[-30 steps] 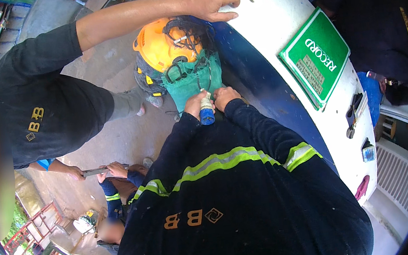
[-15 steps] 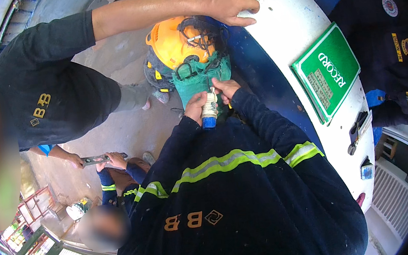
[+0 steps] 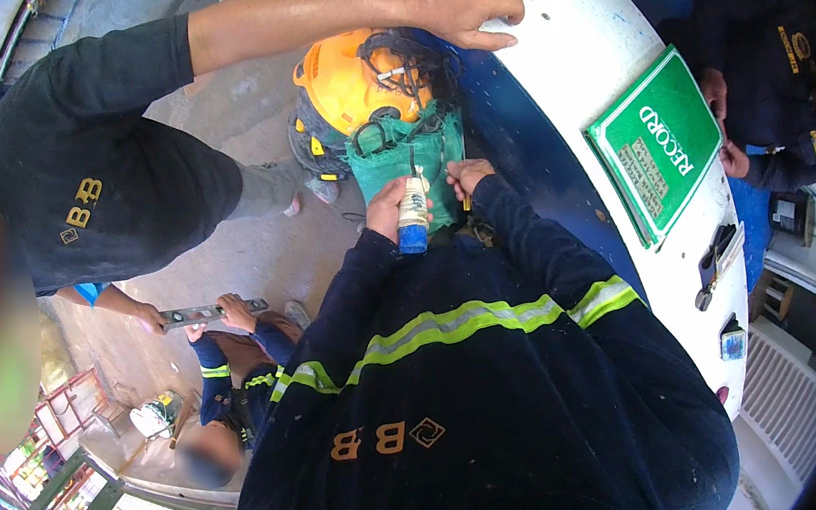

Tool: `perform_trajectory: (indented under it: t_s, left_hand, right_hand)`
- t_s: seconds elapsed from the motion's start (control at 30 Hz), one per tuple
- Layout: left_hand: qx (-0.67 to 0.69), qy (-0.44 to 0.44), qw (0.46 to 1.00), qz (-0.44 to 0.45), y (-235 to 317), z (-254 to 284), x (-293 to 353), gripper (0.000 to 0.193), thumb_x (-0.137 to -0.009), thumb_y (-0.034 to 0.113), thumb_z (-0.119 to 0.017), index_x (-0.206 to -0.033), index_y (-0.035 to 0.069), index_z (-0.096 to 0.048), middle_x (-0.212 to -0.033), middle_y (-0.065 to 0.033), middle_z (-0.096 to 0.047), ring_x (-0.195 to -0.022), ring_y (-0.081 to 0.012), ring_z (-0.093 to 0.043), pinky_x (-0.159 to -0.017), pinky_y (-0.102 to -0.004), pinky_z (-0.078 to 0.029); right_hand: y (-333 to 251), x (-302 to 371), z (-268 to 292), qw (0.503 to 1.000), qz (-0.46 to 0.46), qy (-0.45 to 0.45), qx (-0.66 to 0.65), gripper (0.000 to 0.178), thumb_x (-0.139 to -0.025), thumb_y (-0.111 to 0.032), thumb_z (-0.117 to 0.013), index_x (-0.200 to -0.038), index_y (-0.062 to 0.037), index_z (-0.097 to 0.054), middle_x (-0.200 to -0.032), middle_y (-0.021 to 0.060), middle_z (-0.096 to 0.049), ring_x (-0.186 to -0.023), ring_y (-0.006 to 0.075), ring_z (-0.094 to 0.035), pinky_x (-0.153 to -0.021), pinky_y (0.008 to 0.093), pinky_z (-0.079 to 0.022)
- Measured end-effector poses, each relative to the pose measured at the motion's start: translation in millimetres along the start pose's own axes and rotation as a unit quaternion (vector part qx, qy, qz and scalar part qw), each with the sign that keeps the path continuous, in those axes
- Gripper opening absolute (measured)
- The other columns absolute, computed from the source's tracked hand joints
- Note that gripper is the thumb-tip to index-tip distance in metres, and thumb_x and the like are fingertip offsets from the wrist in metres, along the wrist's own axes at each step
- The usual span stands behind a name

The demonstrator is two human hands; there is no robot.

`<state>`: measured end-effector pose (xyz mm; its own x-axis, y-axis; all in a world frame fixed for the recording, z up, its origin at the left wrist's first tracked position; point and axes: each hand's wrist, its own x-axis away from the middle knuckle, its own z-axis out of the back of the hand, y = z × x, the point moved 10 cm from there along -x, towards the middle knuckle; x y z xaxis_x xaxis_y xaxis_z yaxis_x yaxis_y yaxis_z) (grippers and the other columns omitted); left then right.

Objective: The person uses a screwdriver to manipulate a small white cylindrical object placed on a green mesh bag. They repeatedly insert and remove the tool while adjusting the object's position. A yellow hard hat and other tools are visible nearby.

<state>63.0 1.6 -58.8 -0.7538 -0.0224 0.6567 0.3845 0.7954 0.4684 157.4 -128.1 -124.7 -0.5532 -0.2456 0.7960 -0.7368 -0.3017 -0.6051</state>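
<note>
The white-topped desk (image 3: 570,45) curves past the right side of the right hand (image 3: 471,178), with a co-worker's hand (image 3: 467,8) resting on its far part, well beyond both of the person's own. Frayed green cloth (image 3: 373,166) hangs just ahead of and behind the left hand's grip, below an orange safety helmet (image 3: 334,87) that lies farther out from the hands. A green hardbound book (image 3: 660,148) lies on the desk, well to the right of the right hand. The white-and-blue cylinder (image 3: 411,202), the thing being handled, is in the left hand (image 3: 387,209), its blue end toward the person's body. The step in hand appears to be steadying the cylinder with the left while the right does fine finger work close by; handling it further would call for a firm left hold and a careful right pinch. The left hand is clamped around the cylinder's side. The right is apart from it, palm inward, fingers bunched toward the thumb; whether they pinch something thin I cannot tell. Both forearms reach forward, converging before the torso.
</note>
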Motion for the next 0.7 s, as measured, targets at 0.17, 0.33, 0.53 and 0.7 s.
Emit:
perform_trajectory:
  t_s: [0.17,0.33,0.53,0.7]
  left_hand:
    - [-0.067,0.021,0.997,-0.013,-5,3,-6,0.028,-0.092,0.027,-0.046,-0.103,0.001,-0.051,-0.083,-0.0102,-0.059,-0.063,-0.0195,-0.061,-0.052,-0.0332,-0.053]
    - [-0.177,0.056,0.981,-0.057,-7,12,-20,0.026,-0.091,0.026,-0.05,-0.098,0.001,-0.053,-0.077,-0.0075,-0.058,-0.064,-0.0166,-0.059,-0.053,-0.0301,-0.051]
    - [-0.056,0.036,0.998,-0.003,-2,-8,-4,0.024,-0.09,0.024,-0.051,-0.098,0.001,-0.054,-0.075,-0.0088,-0.06,-0.059,-0.0174,-0.059,-0.049,-0.0309,-0.049]
    - [-0.234,0.053,0.964,-0.114,-4,17,-31,0.028,-0.089,0.024,-0.056,-0.103,0.0,-0.055,-0.081,-0.0078,-0.06,-0.065,-0.0154,-0.059,-0.056,-0.0278,-0.048]
  right_hand:
    - [-31,31,-39,0.993,0.017,-0.098,0.056,0.029,-0.088,-0.028,-0.054,-0.081,0.0003,-0.06,-0.064,0.0066,-0.057,-0.047,0.0144,-0.051,-0.042,0.0295,-0.042]
    - [-68,54,-53,0.84,0.304,0.089,0.441,0.035,-0.089,-0.032,-0.046,-0.082,-0.0016,-0.062,-0.073,0.0155,-0.062,-0.072,0.0278,-0.061,-0.066,0.0384,-0.049]
    - [17,-18,5,0.973,0.143,0.074,0.163,0.036,-0.091,-0.032,-0.042,-0.083,-0.0031,-0.061,-0.076,0.0142,-0.061,-0.056,0.0221,-0.058,-0.054,0.0352,-0.047]
    - [-43,53,-47,0.986,0.034,-0.082,0.141,0.037,-0.091,-0.035,-0.045,-0.083,-0.0011,-0.059,-0.058,0.0083,-0.055,-0.041,0.0141,-0.049,-0.04,0.0307,-0.041]
